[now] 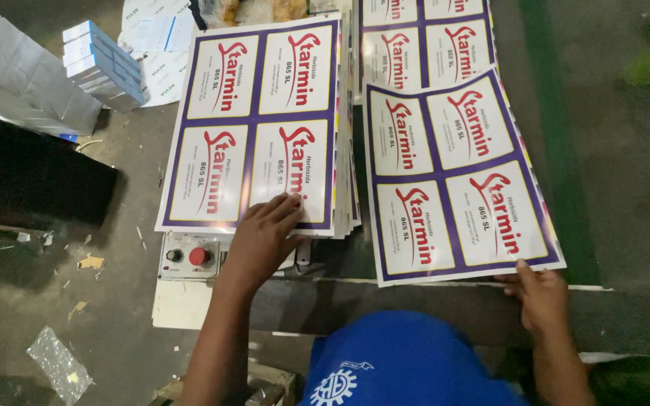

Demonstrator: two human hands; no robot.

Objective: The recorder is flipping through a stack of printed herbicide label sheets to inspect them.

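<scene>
1. A grey workshop floor (107, 331), littered with paper scraps, surrounds a machine with a red button (198, 256).
2. The left hand (265, 237) rests flat, fingers spread, on the near edge of a stack of printed label sheets (257, 120).
3. The right hand (539, 293) pinches the near right corner of a loose label sheet (457, 177), which fans away to the far left of that grip.

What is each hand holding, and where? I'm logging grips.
Right hand grips the loose printed sheet at its near edge; left hand rests flat on the stack.
</scene>
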